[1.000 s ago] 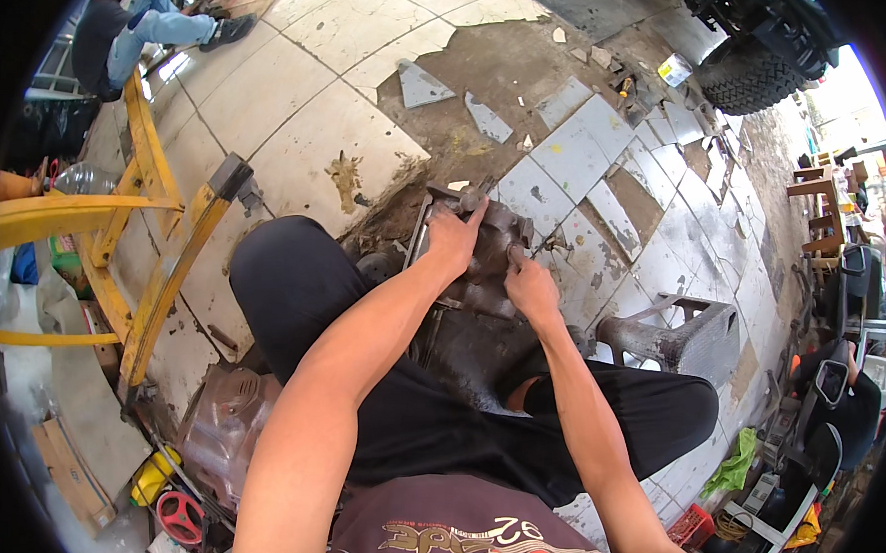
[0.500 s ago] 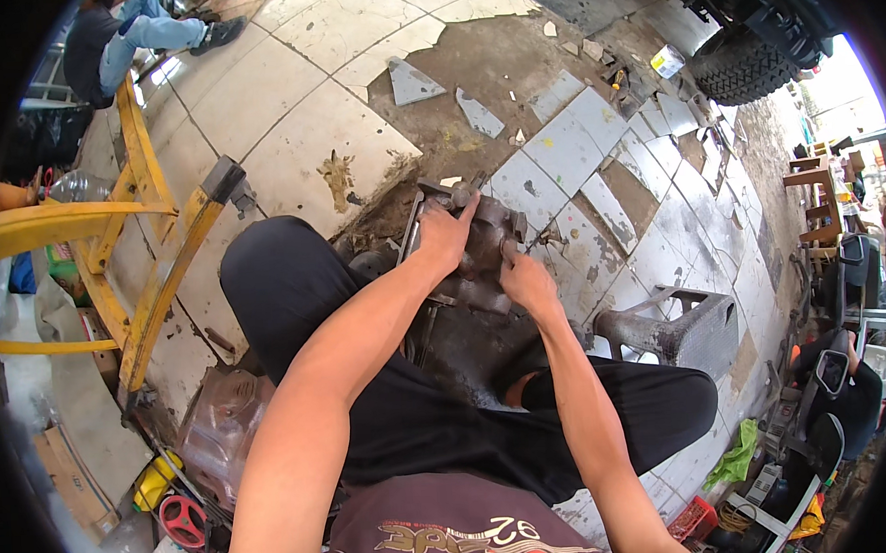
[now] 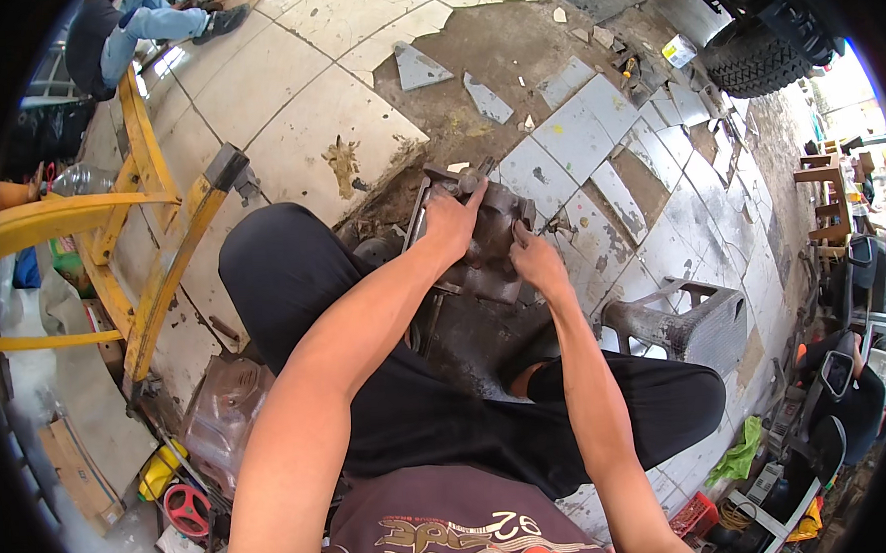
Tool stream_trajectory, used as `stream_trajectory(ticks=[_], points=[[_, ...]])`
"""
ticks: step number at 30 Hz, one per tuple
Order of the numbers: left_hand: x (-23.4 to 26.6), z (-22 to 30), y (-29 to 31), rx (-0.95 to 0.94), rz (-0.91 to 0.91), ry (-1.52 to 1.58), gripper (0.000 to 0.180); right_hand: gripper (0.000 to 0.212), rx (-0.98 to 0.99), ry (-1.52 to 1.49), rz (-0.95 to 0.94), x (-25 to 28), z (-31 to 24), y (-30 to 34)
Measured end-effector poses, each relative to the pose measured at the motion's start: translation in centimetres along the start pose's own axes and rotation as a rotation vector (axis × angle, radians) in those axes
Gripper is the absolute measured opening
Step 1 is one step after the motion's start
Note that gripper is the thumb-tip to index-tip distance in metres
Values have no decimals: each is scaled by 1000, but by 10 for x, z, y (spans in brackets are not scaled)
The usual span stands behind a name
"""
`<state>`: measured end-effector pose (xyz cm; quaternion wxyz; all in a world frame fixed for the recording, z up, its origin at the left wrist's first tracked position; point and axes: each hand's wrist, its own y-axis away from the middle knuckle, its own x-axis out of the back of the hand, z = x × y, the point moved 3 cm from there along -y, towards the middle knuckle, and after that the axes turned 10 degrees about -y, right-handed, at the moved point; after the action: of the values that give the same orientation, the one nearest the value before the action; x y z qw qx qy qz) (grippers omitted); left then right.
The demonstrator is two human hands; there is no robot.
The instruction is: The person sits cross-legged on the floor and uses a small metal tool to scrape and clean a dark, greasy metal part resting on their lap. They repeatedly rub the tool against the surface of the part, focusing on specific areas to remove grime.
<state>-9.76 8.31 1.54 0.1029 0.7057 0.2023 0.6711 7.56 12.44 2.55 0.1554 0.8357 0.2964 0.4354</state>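
A brown, greasy cast-metal housing [image 3: 494,237] lies on the broken floor in front of my crossed legs. My left hand [image 3: 450,224] rests on its far left part, with the index finger stretched toward a round boss at the far edge and the other fingers curled over the metal. At the housing's right side, my right hand [image 3: 538,257] has its fingers bent together against the edge. Whether a small thing sits between those fingertips is hidden. A flat metal edge [image 3: 417,213] runs along the housing's left side.
A yellow metal stand [image 3: 171,274] rises at the left, near a rusty metal casing [image 3: 228,409]. To my right is a dirty plastic stool [image 3: 690,317]. Loose tile pieces [image 3: 421,68] lie ahead, a tyre [image 3: 758,65] beyond. Another person's legs [image 3: 156,37] show at far left.
My right fingertips have moved slightly farther away along the housing's right side. The left hand keeps its place on the housing. The whole view has shifted a little.
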Motion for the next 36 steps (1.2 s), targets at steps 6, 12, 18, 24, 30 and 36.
stream_trajectory(ticks=[6,12,18,24,30,36], points=[[-11,2,0,40,47,-31,138,55,-57,80,49,2,-19,13],[-9,4,1,36,68,-49,144,54,1,152,13,1,-14,18],[-7,3,-1,14,20,-66,150,55,24,170,32,1,-17,16],[-3,2,-1,26,21,-71,149,57,2,174,47,3,-21,14],[-2,1,3,21,-13,-14,152,57,12,182,52,2,-21,17],[0,0,1,-11,-80,23,151,56,61,213,11,-1,-13,23]])
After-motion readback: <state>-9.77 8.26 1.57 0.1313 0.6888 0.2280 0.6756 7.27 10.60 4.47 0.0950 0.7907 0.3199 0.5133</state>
